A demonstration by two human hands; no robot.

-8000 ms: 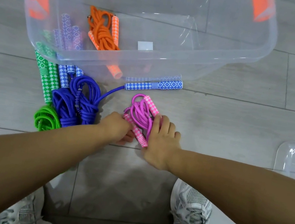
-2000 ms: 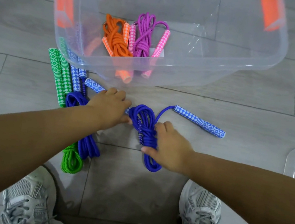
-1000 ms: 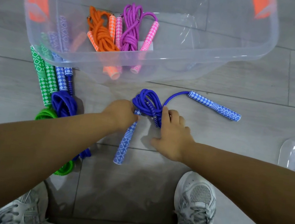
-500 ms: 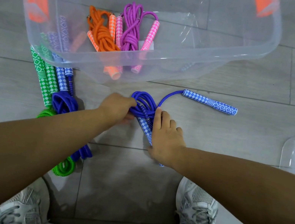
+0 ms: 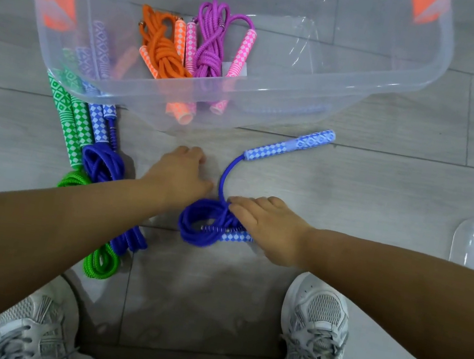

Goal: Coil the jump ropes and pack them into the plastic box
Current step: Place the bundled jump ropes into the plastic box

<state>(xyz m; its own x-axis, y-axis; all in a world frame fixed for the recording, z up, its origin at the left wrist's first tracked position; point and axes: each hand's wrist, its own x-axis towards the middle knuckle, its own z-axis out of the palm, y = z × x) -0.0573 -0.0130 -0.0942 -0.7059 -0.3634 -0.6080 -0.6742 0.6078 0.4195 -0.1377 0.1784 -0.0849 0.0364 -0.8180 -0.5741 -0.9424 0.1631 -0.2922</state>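
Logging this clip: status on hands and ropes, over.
Right hand flat on the blue rope coil; left hand beside it, holding nothing. One blue handle trails loose toward the plastic box. Orange rope, purple rope inside. Nothing blocking.

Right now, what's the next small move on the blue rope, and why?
Probably the left hand pulls the loose blue handle in to the blue coil: the right hand pins the coil, but that handle trails out near the plastic box.

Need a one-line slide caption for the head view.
Right hand presses blue rope coil; orange rope and purple rope in plastic box.
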